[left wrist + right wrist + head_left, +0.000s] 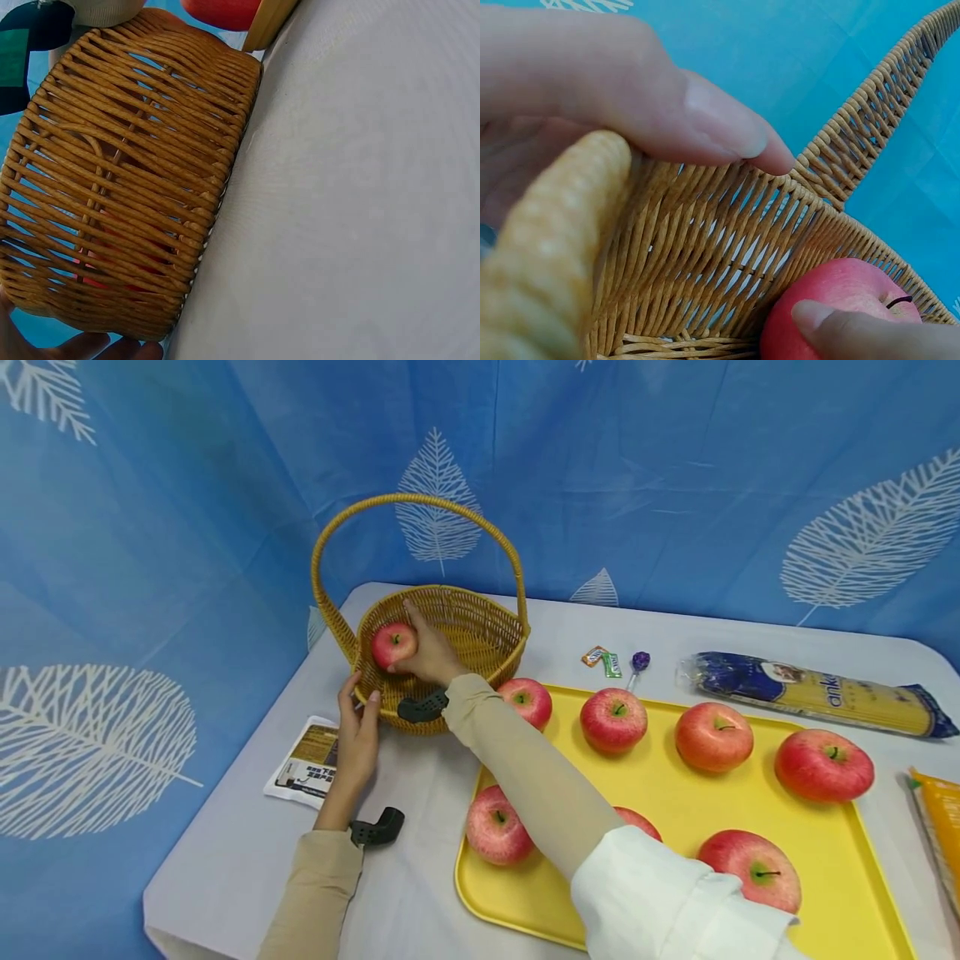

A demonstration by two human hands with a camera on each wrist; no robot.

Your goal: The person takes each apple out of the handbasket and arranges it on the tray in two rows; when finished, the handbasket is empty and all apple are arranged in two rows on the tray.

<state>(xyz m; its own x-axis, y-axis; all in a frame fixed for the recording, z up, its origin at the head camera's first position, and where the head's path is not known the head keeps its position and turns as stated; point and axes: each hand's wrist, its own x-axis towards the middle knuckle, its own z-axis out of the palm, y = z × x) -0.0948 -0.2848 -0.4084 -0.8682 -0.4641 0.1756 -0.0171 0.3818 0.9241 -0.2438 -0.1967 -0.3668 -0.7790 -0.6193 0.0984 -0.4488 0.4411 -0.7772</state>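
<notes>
A: Wicker basket sits at the back left of the table, handle arched over it. Left hand is on the near-left outer wall, fingers straight and pressed flat against the weave, holding nothing. Left wrist view confirms it: fingertips at the bottom edge of the wall.

B: And the right?

A: Right hand is reached over the rim, down inside the basket. Its grip is curled round one red apple, thumb on the apple's top next to the stem. The apple is inside the basket, against the left inner wall. Cannot tell whether it touches the bottom yet.

B: Which way does the apple lie from the grip?

A: Left of the palm, toward the left hand; only the basket wall separates them. Stem points up. The right hand is the one on it, the left is nearest from outside.

B: Counts?

A: One apple in the basket. Seven on the yellow tray to the right, one of them mostly hidden behind the right sleeve. One leaflet near the left wrist. Behind the tray: two small sweets, one lollipop, one pasta packet. One orange packet at the far right edge.
</notes>
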